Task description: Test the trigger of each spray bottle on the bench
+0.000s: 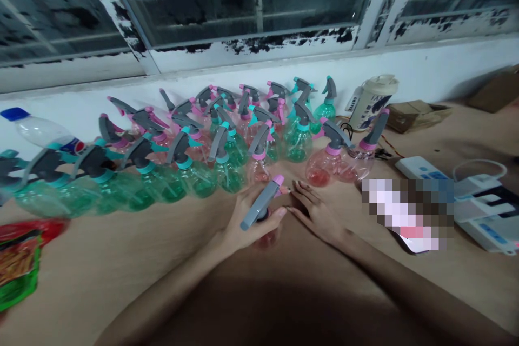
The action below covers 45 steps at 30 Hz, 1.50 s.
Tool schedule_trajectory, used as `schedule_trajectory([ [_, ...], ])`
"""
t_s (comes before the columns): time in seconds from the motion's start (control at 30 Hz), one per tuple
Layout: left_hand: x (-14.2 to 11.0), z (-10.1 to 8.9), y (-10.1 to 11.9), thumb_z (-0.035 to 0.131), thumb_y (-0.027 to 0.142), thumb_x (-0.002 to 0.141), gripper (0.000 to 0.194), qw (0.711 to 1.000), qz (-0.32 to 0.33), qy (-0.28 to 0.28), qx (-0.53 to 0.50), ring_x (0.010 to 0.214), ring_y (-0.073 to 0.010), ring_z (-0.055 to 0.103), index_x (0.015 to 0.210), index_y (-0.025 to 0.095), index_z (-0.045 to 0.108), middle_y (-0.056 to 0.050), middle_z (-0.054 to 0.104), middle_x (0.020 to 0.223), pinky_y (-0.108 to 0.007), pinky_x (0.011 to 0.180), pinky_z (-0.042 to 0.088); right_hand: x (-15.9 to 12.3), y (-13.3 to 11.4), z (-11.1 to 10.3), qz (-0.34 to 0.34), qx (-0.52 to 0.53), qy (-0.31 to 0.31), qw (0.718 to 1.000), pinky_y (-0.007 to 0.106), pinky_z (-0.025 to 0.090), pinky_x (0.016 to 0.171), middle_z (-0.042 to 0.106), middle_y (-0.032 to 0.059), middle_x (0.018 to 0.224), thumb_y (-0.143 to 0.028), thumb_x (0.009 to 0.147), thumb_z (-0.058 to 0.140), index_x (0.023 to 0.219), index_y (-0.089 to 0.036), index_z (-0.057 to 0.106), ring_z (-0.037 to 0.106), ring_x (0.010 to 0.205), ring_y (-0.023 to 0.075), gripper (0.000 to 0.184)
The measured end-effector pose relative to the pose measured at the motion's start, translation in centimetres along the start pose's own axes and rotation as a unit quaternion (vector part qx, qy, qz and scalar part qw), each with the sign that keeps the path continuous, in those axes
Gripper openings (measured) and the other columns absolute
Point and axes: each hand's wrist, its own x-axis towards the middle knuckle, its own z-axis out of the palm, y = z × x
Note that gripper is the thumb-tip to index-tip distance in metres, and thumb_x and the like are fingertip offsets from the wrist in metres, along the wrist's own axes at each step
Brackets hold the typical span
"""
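My left hand (241, 219) is closed around the neck of a pink spray bottle (261, 204) with a grey trigger head and pink nozzle. Most of its body is hidden behind the fingers. My right hand (320, 212) lies on the table just right of that bottle, fingers stretched out, holding nothing. Beyond both hands stand several spray bottles in rows. A pink spray bottle (258, 167) is just past my left hand, and a green spray bottle (230, 173) is beside it. Another pink one (320, 165) stands past my right hand.
On the right lie a partly blurred phone (409, 221) and white power strips (478, 208). A paper cup (373, 102) and a cardboard box (416, 113) stand by the wall. At left are a clear soda bottle (42, 131) and a red-green snack packet (18, 267).
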Motion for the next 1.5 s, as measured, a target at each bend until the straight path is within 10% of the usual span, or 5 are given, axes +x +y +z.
schedule_trajectory([
  [0.47,-0.6,0.1,0.8,0.052,0.030,0.084,0.018,1.000,0.004,0.014,0.006,0.055,-0.0134,0.057,0.069,0.021,0.053,0.000,0.057,0.061,-0.028,0.057,0.050,0.4,0.6,-0.7,-0.011,0.015,-0.005,1.000,0.050,0.037,0.107,0.047,0.0117,0.140,-0.042,0.091,0.047,0.134,-0.018,0.048,0.040,0.132,0.0263,0.049],
  [0.8,-0.4,0.1,0.5,0.051,0.025,0.086,0.023,1.000,0.020,0.000,0.005,0.097,-0.0219,0.064,0.105,0.020,0.064,-0.009,0.068,0.103,-0.040,0.088,0.051,0.4,0.3,-0.8,-0.011,0.012,-0.005,1.000,0.049,0.037,0.107,0.048,0.0124,0.139,-0.042,0.091,0.045,0.132,-0.017,0.051,0.040,0.132,0.0259,0.048],
  [1.5,-0.7,0.4,0.4,0.051,0.022,0.087,0.021,0.999,0.031,0.011,-0.013,0.097,-0.0204,0.065,0.105,0.018,0.061,-0.009,0.068,0.103,-0.036,0.087,0.051,0.2,0.3,-0.6,-0.010,-0.005,-0.017,1.000,0.047,0.034,0.109,0.048,0.0147,0.139,-0.041,0.092,0.043,0.133,-0.013,0.050,0.037,0.134,0.0262,0.049],
])
